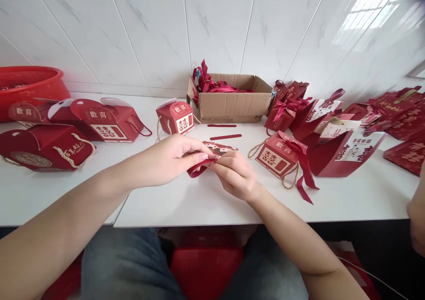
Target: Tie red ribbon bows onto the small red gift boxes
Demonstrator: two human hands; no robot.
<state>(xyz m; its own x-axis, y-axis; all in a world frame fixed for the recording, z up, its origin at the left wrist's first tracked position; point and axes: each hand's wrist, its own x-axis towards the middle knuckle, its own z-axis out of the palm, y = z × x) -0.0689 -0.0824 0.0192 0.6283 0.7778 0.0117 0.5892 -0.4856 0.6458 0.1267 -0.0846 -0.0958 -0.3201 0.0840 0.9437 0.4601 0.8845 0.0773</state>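
My left hand and my right hand meet over the middle of the table, both closed in a pinch. Between them is a red strap, bent into a loop that hangs below my left fingers. Just behind my fingertips lies a red printed gift box with a dark and white pattern. My hands hide most of it, and I cannot tell how the strap joins it. Two loose red straps, a nearer one and a farther one, lie flat beyond it.
A cardboard box of red ribbons stands against the tiled wall. Red gift boxes and a red basket are on the left. A ribboned gift box and several gift bags stand right. Another person's hand shows at the right edge.
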